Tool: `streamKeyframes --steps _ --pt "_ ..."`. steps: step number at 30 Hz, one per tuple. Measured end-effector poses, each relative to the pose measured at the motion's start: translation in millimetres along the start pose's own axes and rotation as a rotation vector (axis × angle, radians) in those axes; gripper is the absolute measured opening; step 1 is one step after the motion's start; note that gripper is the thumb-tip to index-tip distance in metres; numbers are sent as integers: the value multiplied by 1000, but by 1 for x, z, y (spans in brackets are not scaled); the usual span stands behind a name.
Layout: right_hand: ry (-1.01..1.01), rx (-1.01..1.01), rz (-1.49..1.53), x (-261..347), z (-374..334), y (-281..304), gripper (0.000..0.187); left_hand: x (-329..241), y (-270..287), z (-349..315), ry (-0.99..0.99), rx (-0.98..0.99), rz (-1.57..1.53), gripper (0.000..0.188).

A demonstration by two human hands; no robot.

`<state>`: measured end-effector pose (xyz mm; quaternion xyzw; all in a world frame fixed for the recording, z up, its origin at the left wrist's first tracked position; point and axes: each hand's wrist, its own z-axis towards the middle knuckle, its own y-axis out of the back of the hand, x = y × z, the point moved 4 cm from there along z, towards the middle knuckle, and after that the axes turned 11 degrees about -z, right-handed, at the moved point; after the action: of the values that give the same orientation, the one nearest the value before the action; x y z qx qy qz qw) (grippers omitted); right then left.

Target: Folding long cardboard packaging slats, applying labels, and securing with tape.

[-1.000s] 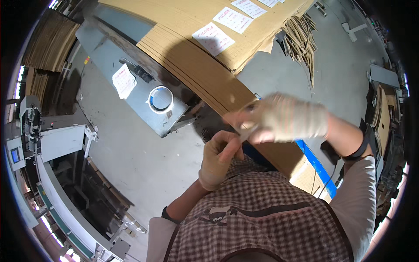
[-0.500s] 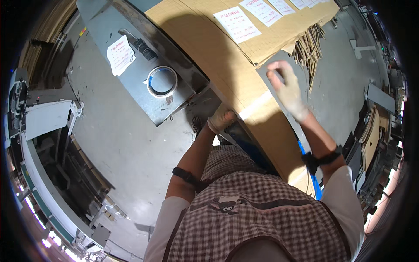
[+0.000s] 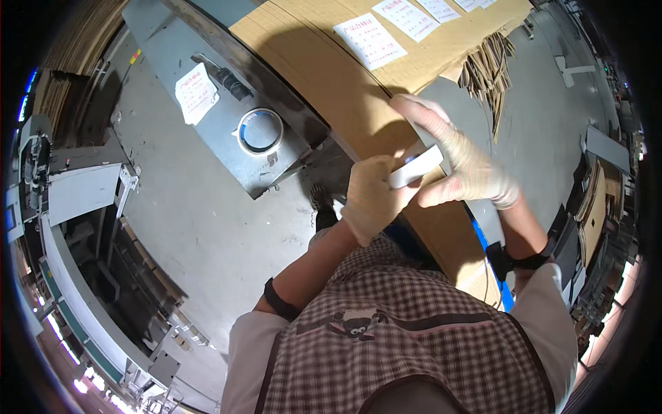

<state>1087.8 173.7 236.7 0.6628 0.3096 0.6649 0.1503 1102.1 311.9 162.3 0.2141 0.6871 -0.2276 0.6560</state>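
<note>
Head-mounted fisheye is looking steeply down from close above the gloved hands (image 3: 420,179) — edges are bending near the rim — with concrete floor (image 3: 200,234) lying farther below
</note>
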Motion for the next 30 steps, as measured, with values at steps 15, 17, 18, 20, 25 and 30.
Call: streamKeyframes --steps 15,17,18,20,25,30 --pt "-283 70 -236 -128 15 -9 20 32 29 -18 78 -540 -112 29" --pt "-203 223 -480 -83 17 -1 19 56 24 -29 27 -494 1 28" --pt "-175 479 -574 -85 11 7 21 59 17 -37 195 -270 -32 30" --pt "-290 823 -664 -78 -10 17 26 42 6 -76 279 42 124 37" --pt "-209 292 -403 -150 -6 -11 42 44 21 -23 232 -191 61 53" --pt "-41 523 -609 -112 -27 -22 31 42 -21 -43 571 -273 -90 108"
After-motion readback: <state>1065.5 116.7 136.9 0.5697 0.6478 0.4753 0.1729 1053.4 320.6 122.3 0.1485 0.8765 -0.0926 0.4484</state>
